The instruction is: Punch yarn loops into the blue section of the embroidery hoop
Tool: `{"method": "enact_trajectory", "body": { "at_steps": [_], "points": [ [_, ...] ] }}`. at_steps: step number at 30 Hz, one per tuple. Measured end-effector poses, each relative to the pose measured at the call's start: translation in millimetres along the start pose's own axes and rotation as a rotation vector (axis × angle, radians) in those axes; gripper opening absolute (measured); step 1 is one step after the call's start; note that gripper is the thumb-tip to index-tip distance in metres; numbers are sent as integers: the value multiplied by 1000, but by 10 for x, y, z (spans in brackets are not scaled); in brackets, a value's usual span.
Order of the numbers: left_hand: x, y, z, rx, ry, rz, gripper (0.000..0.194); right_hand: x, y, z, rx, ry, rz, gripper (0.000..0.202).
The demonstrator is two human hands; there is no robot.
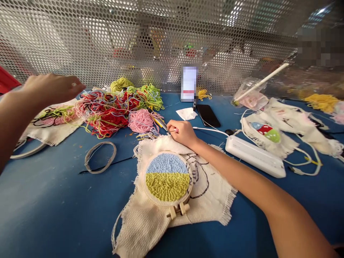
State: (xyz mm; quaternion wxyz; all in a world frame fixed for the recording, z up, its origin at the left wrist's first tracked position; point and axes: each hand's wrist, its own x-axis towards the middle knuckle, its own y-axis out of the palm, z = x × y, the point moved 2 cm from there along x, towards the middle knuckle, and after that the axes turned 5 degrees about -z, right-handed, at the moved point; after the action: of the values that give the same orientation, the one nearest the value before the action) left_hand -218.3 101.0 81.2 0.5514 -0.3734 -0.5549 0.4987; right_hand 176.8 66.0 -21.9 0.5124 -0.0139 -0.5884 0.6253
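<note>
My right hand (185, 132) is closed around a slim pink-ended tool (176, 130); most of it is hidden in the fist. This hand rests at the top edge of a cream cloth (158, 218), beside a yellow utility knife (160, 123). Stretched in the cloth is a round embroidery hoop (143, 184) with looped stitching (168, 186), light blue above and olive green below. Black outlines (205, 179) are drawn to its right. Raised at the left, my left hand (55, 86) holds nothing visible, fingers extended to the right and slightly blurred.
A tangled yarn heap (107, 111) and pink yarn (142, 121) lie behind the cloth. A black phone (208, 115), a white power strip (255, 156) and another stitched cloth (285, 143) are to the right. Left is a coiled ring (100, 157). A perforated metal screen (161, 21) stands behind.
</note>
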Motion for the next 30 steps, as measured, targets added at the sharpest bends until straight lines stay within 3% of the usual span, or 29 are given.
{"method": "enact_trajectory", "body": {
  "at_steps": [3,7,11,13,17,19,21,24,27,30],
  "points": [
    [37,133,-29,116,76,22,68,-4,6,-7,7,1,-6,23],
    [51,273,-119,156,237,179,53,-11,4,-9,11,3,-18,23],
    [-18,164,-156,125,208,124,44,-15,1,-6,21,-1,-27,23],
    [-85,49,-179,-22,182,48,41,-16,0,-8,24,2,-33,23],
    [-236,-191,-273,-640,175,-64,35,-24,-4,-17,22,13,-37,23],
    [-293,-295,-328,-787,184,-105,38,-30,-8,-20,18,15,-28,23],
    [-325,-363,-372,-724,166,-105,38,-37,-11,-20,14,14,-10,23],
    [-340,-370,-415,-387,163,-50,31,-45,-10,-20,5,24,17,21],
    [-363,-274,-476,-86,288,-20,30,-48,-1,-30,-11,45,35,20],
    [-423,-167,-586,65,407,-63,33,-50,16,-46,-26,62,52,19]
  ]
}}
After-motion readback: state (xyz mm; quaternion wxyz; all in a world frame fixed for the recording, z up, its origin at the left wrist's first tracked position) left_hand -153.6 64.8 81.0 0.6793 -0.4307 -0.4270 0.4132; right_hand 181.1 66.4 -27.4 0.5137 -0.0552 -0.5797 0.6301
